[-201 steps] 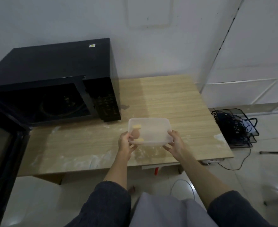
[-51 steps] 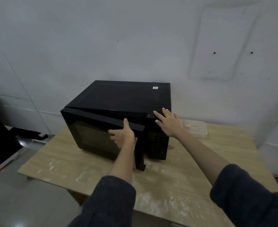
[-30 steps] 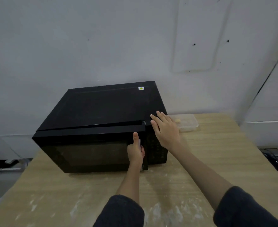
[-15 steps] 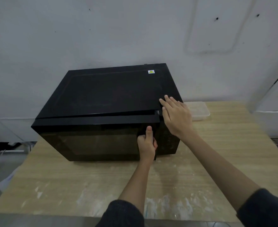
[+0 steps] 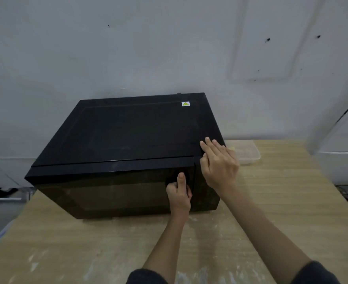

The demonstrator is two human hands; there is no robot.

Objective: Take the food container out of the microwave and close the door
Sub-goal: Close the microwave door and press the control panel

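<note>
Microwave (image 5: 128,136) sits at the desk's (image 5: 292,201) back edge, door (image 5: 111,189) looking flush – left hand (image 5: 179,193) fisted on its right edge, thumb up. Right hand (image 5: 218,165) flat, bracing the top corner; container (image 5: 248,152) beside it, out. Press squarely until it latches.

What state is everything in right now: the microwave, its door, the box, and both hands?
Microwave: upright on the table, against the wall.
Door: shut, flush with the front.
Container: on the table, right of the microwave, out of the oven.
Left hand: fist closed, pressed on the door's right edge, thumb up.
Right hand: open, flat on the microwave's top right corner.
</note>
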